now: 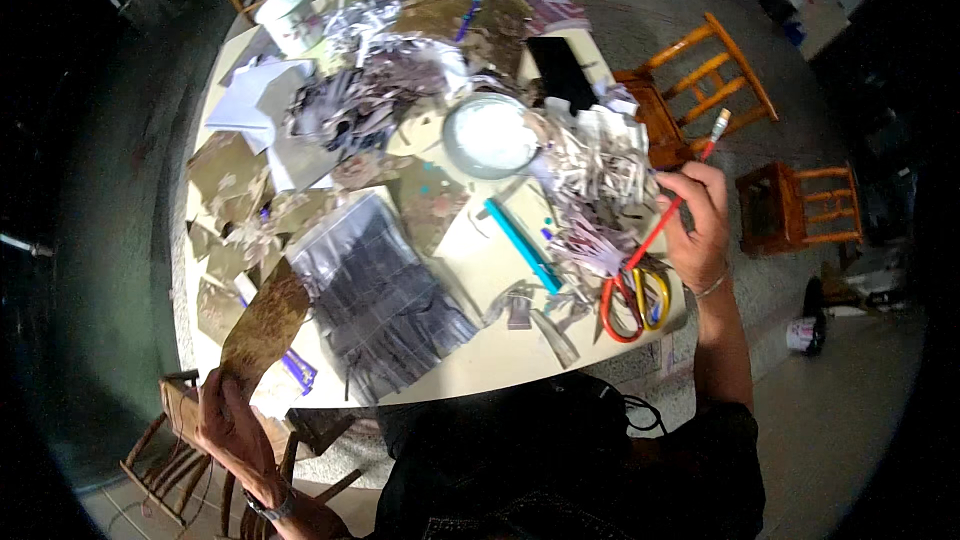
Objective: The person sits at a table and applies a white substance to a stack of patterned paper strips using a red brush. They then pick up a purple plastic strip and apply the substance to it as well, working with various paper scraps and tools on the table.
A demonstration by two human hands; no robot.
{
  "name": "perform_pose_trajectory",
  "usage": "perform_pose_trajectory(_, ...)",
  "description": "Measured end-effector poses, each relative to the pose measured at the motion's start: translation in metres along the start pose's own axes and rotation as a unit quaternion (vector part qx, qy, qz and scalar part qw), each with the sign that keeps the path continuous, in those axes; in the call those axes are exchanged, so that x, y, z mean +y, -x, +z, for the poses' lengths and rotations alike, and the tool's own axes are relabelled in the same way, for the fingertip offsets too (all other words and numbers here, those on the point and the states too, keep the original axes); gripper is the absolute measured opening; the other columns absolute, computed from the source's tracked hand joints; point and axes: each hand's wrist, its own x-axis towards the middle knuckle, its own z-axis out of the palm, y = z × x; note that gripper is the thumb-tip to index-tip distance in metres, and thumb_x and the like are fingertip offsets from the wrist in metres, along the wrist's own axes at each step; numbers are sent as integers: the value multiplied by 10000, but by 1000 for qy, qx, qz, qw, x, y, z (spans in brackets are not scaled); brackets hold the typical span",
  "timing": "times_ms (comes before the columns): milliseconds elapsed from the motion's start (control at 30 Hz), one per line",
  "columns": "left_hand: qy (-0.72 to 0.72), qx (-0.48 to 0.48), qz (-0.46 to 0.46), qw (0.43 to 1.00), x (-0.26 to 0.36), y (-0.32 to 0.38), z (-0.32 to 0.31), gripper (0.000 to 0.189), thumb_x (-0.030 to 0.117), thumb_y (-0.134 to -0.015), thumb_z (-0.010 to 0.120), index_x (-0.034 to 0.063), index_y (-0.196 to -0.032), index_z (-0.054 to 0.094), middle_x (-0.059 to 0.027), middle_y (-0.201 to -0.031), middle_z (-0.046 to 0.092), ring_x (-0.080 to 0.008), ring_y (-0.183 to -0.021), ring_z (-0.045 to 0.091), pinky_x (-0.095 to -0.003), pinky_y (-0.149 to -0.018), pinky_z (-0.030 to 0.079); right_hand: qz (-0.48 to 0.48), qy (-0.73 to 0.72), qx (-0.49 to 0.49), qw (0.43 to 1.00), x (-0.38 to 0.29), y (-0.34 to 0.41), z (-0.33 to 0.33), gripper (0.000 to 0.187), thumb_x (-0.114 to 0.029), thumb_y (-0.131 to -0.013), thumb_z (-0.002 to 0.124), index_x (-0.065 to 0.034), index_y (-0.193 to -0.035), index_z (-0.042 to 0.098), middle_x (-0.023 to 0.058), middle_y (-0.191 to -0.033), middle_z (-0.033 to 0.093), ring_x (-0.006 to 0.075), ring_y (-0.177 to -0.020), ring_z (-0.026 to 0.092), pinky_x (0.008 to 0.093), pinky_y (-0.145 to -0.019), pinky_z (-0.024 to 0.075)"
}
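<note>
My left hand (232, 424), at the table's near left corner, grips the lower end of a curved brown strip (262, 322). A red-handled brush (667, 221) is held in my right hand (697, 221) over the right edge, its bristles pointing up and away. Beneath the brush's lower end lie scissors with red handles (621, 315) and a yellow-handled pair (651, 300). A fringed grey sheet (382, 300) lies between my hands. Beyond it stands a round bowl (491, 136) with white contents. A teal stick-like item (523, 247) lies right of the sheet.
Heaps of cut grey strips (352, 101) and pale strips (600, 157) cover parts of the table. White folded paper (259, 101), a lidded white mug (289, 19) and a flat black object (562, 71) are farther back. Wooden chairs (705, 82) stand around the table.
</note>
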Motion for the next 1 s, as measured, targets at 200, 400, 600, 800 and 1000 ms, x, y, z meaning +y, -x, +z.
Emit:
perform_pose_trajectory(200,32,20,-40,998,-10,-2,-9,220,95,-954,560,-60,-1048,684,-175,-922,723,-202,-817,680,-336,-717,539,5,35,-35,999,-3,-5,8,322,89,-802,686,-28,-1101,658,128,-1123,525,296,-1013,550,347,-881,454)
perform_pose_trajectory(400,-45,47,3,998,-22,-13,-20,191,56,-912,581,-54,-1021,693,-166,-879,723,-211,-772,691,-345,-693,535,-3,48,-49,998,3,-6,12,272,55,-836,672,-35,-1092,654,127,-1130,523,301,-1038,545,378,-911,448)
perform_pose_trajectory(600,-111,63,-42,991,-45,-56,-20,205,97,-907,596,-38,-1017,704,-190,-939,719,-297,-857,689,-381,-793,519,1,53,-56,997,-1,-15,19,212,19,-858,632,-17,-1066,644,128,-1120,524,305,-1013,553,379,-896,449)
perform_pose_trajectory(800,-123,33,56,990,-51,-148,12,296,177,-965,517,-41,-1037,704,-208,-835,708,-241,-640,678,-373,-619,524,-2,60,-80,995,-17,-27,24,189,1,-863,619,-9,-1050,646,144,-1087,536,305,-962,574,381,-852,471)
perform_pose_trajectory(1000,-41,50,166,984,-61,-249,46,338,283,-991,542,44,-1164,707,-160,-1052,728,-250,-897,716,-351,-784,549,-69,9,-67,995,-1,-38,18,254,78,-814,593,-2,-1053,631,137,-1061,537,289,-916,568,381,-810,476)
